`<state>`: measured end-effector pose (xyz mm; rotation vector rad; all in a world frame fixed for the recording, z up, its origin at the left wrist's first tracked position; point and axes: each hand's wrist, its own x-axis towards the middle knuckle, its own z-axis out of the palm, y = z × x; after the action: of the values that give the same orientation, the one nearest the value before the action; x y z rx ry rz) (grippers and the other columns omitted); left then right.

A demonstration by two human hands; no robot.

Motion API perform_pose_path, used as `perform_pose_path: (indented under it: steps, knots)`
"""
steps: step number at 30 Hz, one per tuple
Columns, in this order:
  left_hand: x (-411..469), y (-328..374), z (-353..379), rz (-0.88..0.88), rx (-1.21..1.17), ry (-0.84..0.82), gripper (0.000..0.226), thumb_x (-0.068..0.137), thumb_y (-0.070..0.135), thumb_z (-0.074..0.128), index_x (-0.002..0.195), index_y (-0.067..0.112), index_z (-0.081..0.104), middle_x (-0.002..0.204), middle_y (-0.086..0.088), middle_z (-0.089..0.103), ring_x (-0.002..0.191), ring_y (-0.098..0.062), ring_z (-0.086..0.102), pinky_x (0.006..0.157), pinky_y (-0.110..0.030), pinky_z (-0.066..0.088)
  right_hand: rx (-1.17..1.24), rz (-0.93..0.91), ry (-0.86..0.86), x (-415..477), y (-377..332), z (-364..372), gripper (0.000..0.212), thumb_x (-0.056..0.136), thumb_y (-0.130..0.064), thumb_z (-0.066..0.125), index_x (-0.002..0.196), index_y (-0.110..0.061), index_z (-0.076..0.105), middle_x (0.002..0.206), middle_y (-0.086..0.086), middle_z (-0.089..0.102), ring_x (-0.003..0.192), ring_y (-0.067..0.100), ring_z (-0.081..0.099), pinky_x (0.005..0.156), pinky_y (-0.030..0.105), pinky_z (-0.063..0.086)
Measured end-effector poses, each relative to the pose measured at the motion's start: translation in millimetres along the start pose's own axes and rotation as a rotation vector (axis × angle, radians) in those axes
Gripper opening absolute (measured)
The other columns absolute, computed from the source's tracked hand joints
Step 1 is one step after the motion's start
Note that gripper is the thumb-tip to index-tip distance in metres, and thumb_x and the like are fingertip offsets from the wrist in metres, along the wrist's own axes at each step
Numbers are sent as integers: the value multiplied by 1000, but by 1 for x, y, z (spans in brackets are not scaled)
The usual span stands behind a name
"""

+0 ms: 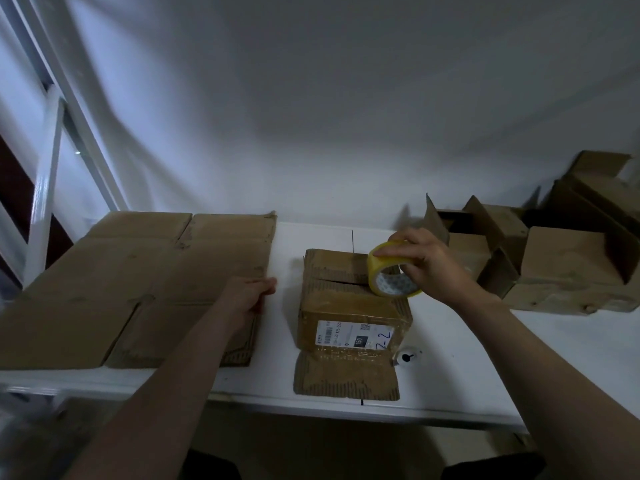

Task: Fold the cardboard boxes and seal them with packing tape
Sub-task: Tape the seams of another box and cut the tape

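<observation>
— From the head camera, where's the tape?
— In the right hand. The fingers curl over the rim of the yellow roll of packing tape, which stands on edge on top of the small cardboard box, at the top's 1 o'clock corner.
— And that box?
— Mid-table on the white table, its printed label facing us. One flap lies flat at 6 o'clock, and the top seam shows a dark gap.
— The left hand?
— At the box's 9 o'clock, fingers wrapped round the right edge of a flattened cardboard box.
— Anything else?
— Several open boxes at 2 o'clock, against the wall.
</observation>
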<state>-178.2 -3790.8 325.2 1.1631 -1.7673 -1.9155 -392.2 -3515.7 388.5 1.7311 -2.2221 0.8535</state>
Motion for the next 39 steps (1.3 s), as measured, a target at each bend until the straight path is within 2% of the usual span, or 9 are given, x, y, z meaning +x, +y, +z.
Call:
perform_pose_path:
  steps: [3,9,16,20,25,30,32,36,39]
  knots:
    - [1,-6,8,-12,-21,1,20,92,14,74,96,-5,71,73,-8,63,55,-14,47,40,-18,43,-18,1,28,-1,-4,4,69,71,23,65,116,-28,76,117,3,62,101,6,42,85,27,36]
    - [3,-19,30,-5,65,12,9,95,10,67,99,3,71,87,-12,63,64,-15,49,50,-25,43,-26,20,53,2,-9,11,67,72,24,64,113,-27,77,117,4,63,105,13,46,87,36,39]
    - [-2,-29,52,81,74,65,14,98,15,64,100,7,75,83,-5,70,62,-15,57,54,-26,46,-84,92,156,-5,-14,25,69,72,26,56,113,-25,75,121,-10,54,108,19,46,92,21,33]
    - [-5,-36,57,164,210,79,22,101,18,58,94,17,78,74,1,71,59,-17,64,51,-23,48,-96,122,172,-7,-15,29,75,71,24,51,114,-34,72,123,-3,59,106,29,49,90,34,37]
    - [-4,-40,55,179,327,94,20,99,27,60,102,8,67,88,-7,69,66,-17,57,59,-26,45,-105,167,152,-8,-24,28,74,72,25,50,112,-33,72,122,-11,54,108,21,45,94,17,30]
    - [-18,-39,49,340,609,178,17,102,19,54,95,18,70,92,4,69,68,-5,52,52,-18,32,-111,173,143,-6,-26,29,70,74,25,51,112,-30,74,121,-11,55,108,22,46,93,23,32]
    - [-24,-38,47,375,697,143,19,102,17,55,103,18,73,98,1,72,76,-10,58,56,-17,36,-89,188,145,-7,-25,28,73,75,24,50,113,-35,71,121,-11,55,110,21,46,93,24,33]
    - [-31,-7,37,425,664,206,31,106,13,46,133,10,62,130,-9,66,116,-23,63,87,-28,47,-42,214,141,-11,-24,25,73,78,23,49,114,-37,68,123,-9,55,113,23,47,94,28,36]
    - [-43,16,49,504,558,118,39,109,27,39,140,7,55,115,5,67,108,-16,61,83,-18,41,-10,222,118,-12,-22,24,74,78,23,49,115,-37,68,124,-9,54,117,23,47,97,31,38]
